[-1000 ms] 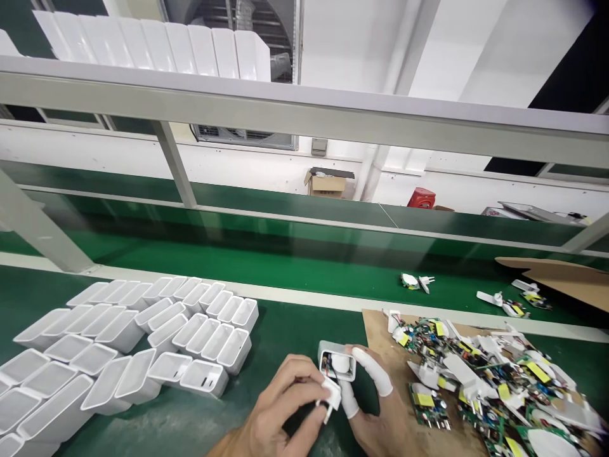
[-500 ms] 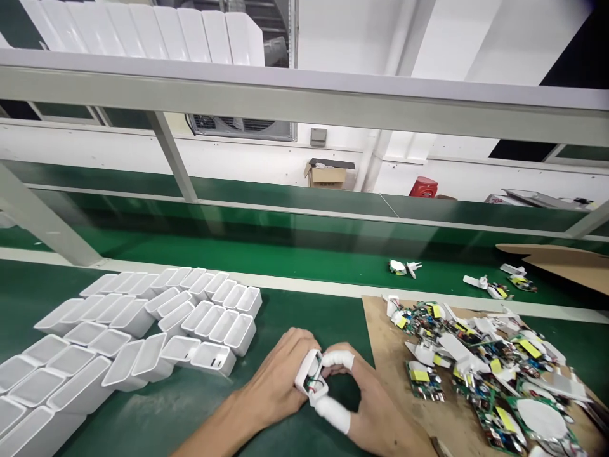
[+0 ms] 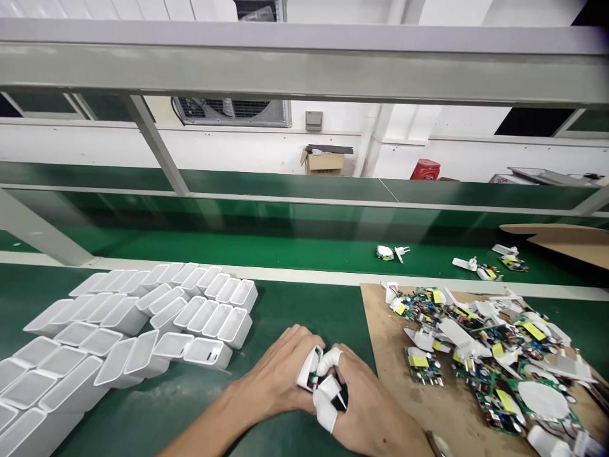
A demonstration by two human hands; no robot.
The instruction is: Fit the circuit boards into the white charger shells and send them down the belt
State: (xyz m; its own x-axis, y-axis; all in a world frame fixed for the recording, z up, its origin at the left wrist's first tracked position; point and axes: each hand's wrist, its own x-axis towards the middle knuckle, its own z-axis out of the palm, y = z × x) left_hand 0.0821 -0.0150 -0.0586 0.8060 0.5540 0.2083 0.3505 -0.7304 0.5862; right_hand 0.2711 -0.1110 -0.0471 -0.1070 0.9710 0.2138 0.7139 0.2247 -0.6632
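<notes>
My left hand [image 3: 285,368] is closed around a small white plastic housing [image 3: 307,367], its open end facing right. Bits of circuit board and wires show inside that opening. White covers wrap the thumb and forefinger of my right hand [image 3: 364,400]. Between those fingers sits a white plastic end piece [image 3: 331,388], close against the housing's mouth; whether it is seated there I cannot tell. My other right fingers are hidden behind.
Rows of open white housings [image 3: 124,312] stand on the green table at left. Circuit boards with white plug parts [image 3: 469,346] are heaped on a cardboard sheet [image 3: 394,381] at right. More boards [image 3: 384,252] lie beyond the pale ledge. A grey beam [image 3: 304,70] crosses above.
My right thumb and forefinger have closed in, and the white end piece now shows between them at the housing. The camera view has shifted, so the beam looks higher and nearer.
</notes>
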